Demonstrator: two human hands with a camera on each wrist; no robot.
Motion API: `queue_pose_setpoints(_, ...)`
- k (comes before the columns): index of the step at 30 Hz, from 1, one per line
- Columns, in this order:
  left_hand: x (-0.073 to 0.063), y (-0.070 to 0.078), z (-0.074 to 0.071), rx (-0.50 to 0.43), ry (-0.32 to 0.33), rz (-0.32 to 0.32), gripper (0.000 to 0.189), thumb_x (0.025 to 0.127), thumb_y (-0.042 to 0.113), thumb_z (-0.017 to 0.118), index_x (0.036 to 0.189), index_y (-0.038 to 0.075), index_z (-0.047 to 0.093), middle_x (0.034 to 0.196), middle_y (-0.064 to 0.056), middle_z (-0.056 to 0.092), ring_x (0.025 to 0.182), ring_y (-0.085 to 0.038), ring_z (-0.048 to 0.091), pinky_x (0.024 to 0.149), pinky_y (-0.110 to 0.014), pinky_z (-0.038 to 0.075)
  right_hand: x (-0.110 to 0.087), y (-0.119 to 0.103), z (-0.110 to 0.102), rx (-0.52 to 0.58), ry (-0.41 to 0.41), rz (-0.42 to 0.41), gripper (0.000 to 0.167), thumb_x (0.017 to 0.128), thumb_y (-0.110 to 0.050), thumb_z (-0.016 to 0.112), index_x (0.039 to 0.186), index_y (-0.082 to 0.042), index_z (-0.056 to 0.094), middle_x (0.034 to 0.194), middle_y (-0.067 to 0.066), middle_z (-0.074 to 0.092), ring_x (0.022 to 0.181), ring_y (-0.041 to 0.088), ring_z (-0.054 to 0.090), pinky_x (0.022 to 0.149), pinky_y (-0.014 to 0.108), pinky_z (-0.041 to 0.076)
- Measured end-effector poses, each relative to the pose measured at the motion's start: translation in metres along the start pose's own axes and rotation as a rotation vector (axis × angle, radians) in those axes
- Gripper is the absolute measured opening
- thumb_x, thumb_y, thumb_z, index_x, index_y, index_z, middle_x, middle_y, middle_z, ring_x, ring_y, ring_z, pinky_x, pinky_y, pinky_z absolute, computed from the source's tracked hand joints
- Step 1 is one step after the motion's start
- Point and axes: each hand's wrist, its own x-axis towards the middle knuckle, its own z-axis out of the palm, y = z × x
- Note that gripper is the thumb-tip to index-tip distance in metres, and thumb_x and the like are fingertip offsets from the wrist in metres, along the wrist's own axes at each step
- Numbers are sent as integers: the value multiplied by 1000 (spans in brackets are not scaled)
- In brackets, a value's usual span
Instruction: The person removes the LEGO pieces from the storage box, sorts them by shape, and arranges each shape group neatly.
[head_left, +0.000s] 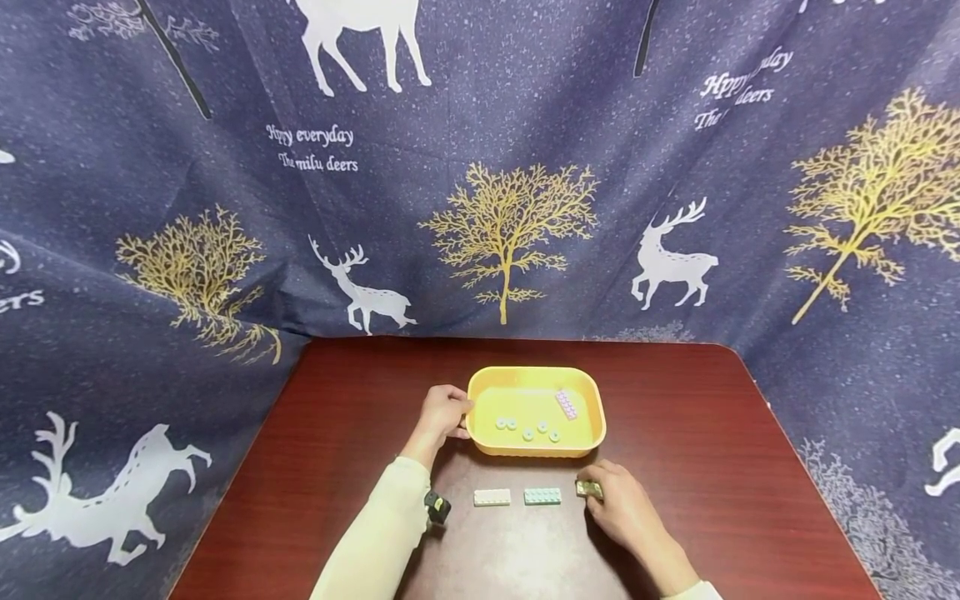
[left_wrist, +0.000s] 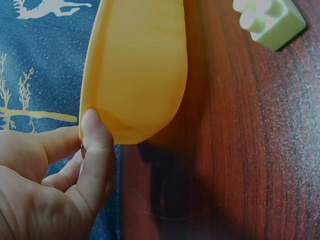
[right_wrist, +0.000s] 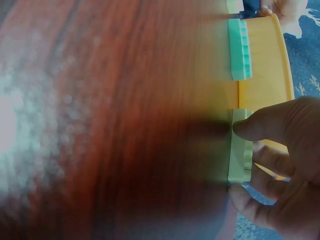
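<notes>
A yellow plastic bin [head_left: 536, 452] stands on the table, and my left hand [head_left: 444, 410] pinches its left end by the rim. In the left wrist view the fingers of the left hand [left_wrist: 60, 170] lie on both sides of the bin's edge [left_wrist: 145, 75]. My right hand [head_left: 618, 500] is in front of the bin's right corner, holding a yellow-green toy brick [head_left: 588, 489] between thumb and fingers. The right wrist view shows the right hand's thumb [right_wrist: 260, 122] on the near side of that brick [right_wrist: 240, 155], the other fingers behind it.
To the left of the held brick lie a turquoise brick [head_left: 542, 497] and a cream brick [head_left: 492, 497], in a row before the bin. Inside the bin are a pink brick [head_left: 566, 404] and several small round pale pieces [head_left: 528, 435]. A patterned blue cloth [head_left: 510, 250] hangs behind the table.
</notes>
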Motion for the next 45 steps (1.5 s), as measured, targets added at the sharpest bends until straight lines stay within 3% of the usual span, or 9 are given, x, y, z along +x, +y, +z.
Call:
queue_pose_setpoints(7,-1,1,-1,3,-3,1,16,95,1,66,109,-7,62,82,-13,58,59,-21,61,46,-30,62,-3,0,1,-21,29,-60,31,66,3,82,89,-16,73,91,-5,68,87,18,64,76,41,60)
queue_pose_setpoints(17,-2,2,-1,8,-1,3,16,96,1,65,110,-8,62,88,-19,61,59,-23,62,46,-30,62,-4,-2,0,-11,-15,-28,30,69,4,81,89,-17,72,92,-6,68,88,18,63,72,40,60)
queue_pose_setpoints(24,-2,2,0,-12,-7,1,16,96,0,64,109,-9,62,82,-12,57,57,-18,58,44,-27,60,-4,-6,-3,-31,-1,-21,33,70,0,83,99,-14,74,97,-2,68,97,25,68,84,47,61)
queue_pose_setpoints(33,-1,1,-1,-14,-4,0,17,95,-1,64,110,-9,61,82,-12,56,56,-18,56,43,-27,60,5,-15,-16,-33,39,-35,38,71,-1,85,105,-11,73,99,1,68,96,26,68,87,47,62)
queue_pose_setpoints(37,1,1,-2,-6,-1,2,18,95,-1,65,110,-9,62,82,-11,56,57,-19,56,44,-29,61,12,-20,-23,-39,89,-57,36,71,-1,86,103,-11,73,100,1,68,93,23,69,81,47,62)
queue_pose_setpoints(45,4,-1,-2,-13,0,-18,16,94,0,66,108,-7,62,81,-12,57,56,-18,58,45,-30,62,30,-29,-33,-25,163,-57,27,75,-3,81,100,-9,74,96,2,68,70,11,60,63,37,56)
